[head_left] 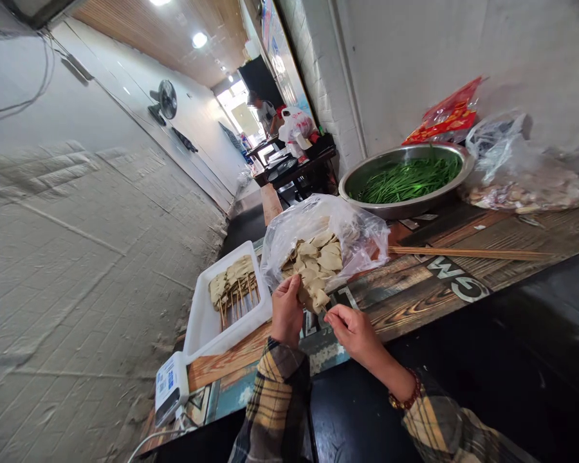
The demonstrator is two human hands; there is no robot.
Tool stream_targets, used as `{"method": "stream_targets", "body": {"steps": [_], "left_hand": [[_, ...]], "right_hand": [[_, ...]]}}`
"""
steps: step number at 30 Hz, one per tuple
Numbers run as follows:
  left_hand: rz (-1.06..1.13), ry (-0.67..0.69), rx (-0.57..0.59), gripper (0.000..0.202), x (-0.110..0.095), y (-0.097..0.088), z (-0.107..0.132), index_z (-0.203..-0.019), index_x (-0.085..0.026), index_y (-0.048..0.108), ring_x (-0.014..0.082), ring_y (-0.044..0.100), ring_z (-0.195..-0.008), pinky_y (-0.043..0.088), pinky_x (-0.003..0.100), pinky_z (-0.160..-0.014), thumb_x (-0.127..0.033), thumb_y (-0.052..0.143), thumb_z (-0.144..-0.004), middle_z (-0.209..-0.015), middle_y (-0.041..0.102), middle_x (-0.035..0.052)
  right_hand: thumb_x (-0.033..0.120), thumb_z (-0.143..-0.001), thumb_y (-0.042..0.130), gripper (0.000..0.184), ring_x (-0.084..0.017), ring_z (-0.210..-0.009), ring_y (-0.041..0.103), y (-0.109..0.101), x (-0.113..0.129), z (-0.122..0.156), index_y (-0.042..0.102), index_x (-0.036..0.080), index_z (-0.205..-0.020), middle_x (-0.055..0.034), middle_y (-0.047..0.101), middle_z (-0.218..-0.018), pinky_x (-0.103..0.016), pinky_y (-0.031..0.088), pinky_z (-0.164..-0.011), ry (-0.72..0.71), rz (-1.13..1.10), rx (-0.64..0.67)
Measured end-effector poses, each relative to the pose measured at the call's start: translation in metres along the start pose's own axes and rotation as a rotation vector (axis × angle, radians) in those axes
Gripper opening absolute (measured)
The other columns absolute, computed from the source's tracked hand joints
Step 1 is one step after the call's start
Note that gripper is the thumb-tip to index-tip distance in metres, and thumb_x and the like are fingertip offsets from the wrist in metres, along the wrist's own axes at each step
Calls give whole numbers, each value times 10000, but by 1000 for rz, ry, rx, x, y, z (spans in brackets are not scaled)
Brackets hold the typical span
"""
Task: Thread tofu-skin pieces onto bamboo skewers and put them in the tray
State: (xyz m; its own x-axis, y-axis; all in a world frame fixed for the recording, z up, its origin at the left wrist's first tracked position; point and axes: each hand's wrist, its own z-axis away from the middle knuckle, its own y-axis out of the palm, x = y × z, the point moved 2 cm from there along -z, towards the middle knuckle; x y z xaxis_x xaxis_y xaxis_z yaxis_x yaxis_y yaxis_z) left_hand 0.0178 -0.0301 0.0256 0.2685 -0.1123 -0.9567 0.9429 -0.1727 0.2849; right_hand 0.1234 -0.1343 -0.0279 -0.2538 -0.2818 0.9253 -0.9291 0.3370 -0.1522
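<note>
My left hand (288, 310) is closed, thumb and fingers pinching the side of a row of soft beige slices threaded on a skewer (314, 290). The lower end of that skewer is pinched in my right hand (354, 329), just below the last slice. Right behind them lies an open clear plastic bag (364, 235) with a heap of loose beige slices (325, 252). To the left, a white tray (195, 331) holds several finished-looking skewers (234, 283) laid side by side, sticks toward me.
Bare wooden sticks (468, 253) lie to the right on the wood-patterned table (405, 308). Behind stand a metal basin (400, 209) of green chives, a red packet (446, 112) and a filled plastic bag (525, 183). A white device (171, 386) with a cable sits front left. A person (266, 116) is far back.
</note>
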Motion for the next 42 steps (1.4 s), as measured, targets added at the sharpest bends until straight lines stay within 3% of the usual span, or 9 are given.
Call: {"method": "stream_targets", "body": {"steps": [6, 11, 15, 21, 26, 30, 34, 39, 42], "left_hand": [[54, -5, 26, 266, 0, 3, 3, -773, -150, 685, 64, 563, -557, 430, 179, -539, -346, 818, -653, -677, 651, -20], [89, -68, 105, 317, 9, 3, 13, -892, -150, 703, 133, 664, -734, 501, 228, -668, -365, 802, -681, -870, 725, 48], [70, -87, 104, 360, 17, -1, 20, -906, -153, 708, 154, 677, -728, 511, 243, -670, -346, 837, -631, -846, 737, 44], [64, -103, 71, 330, 17, -3, 35, -906, -162, 689, 142, 667, -699, 513, 240, -626, -347, 817, -665, -848, 726, 37], [83, -174, 93, 398, 15, -10, 36, -948, -156, 661, 158, 675, -717, 529, 288, -691, -380, 818, -658, -876, 718, 74], [3, -30, -52, 339, 14, -24, 11, -883, -151, 645, 112, 618, -632, 483, 256, -661, -385, 786, -681, -808, 697, 43], [-289, 161, -150, 258, 12, -33, -28, -884, -163, 650, 139, 581, -641, 422, 265, -615, -393, 666, -770, -816, 689, 60], [-1029, 511, -245, 41, 9, -40, -61, -751, -199, 668, 250, 570, -839, 392, 380, -813, -233, 648, -739, -791, 650, 84], [-1230, 531, -270, 83, 19, -45, -64, -717, -204, 643, 289, 554, -915, 366, 411, -858, -272, 689, -716, -806, 623, 92]], "right_hand": [[318, -932, 441, 276, -114, -421, 446, 0, 0, 0, 622, 168, -786, 55, 460, -465, -221, 359, -472, 67, -119, 16], [376, -945, 428, 312, -105, -380, 418, -1, -2, 1, 620, 156, -836, 76, 410, -438, -211, 331, -420, 147, -272, 36], [360, -942, 442, 297, -106, -376, 433, -1, 1, 1, 652, 155, -898, 72, 434, -439, -211, 347, -422, 129, -228, 43], [367, -932, 467, 299, -116, -407, 453, -2, 0, 0, 657, 174, -805, 56, 453, -442, -221, 369, -450, 96, -124, 20], [480, -916, 478, 398, -105, -405, 398, -36, -23, 0, 681, 139, -880, 57, 441, -473, -219, 311, -411, 184, -190, -139], [499, -890, 529, 396, -99, -404, 369, -73, -33, 0, 668, 128, -903, 77, 398, -449, -217, 305, -415, 233, -220, -204], [509, -889, 529, 400, -104, -406, 403, -82, -33, 4, 670, 135, -910, 65, 434, -455, -221, 328, -422, 237, -186, -165], [502, -901, 517, 394, -109, -402, 413, -74, -34, 3, 682, 145, -882, 59, 435, -450, -229, 341, -427, 232, -86, -103], [495, -902, 512, 384, -114, -407, 418, -73, -35, 2, 684, 153, -878, 54, 440, -453, -232, 346, -425, 231, -72, -108]]}}
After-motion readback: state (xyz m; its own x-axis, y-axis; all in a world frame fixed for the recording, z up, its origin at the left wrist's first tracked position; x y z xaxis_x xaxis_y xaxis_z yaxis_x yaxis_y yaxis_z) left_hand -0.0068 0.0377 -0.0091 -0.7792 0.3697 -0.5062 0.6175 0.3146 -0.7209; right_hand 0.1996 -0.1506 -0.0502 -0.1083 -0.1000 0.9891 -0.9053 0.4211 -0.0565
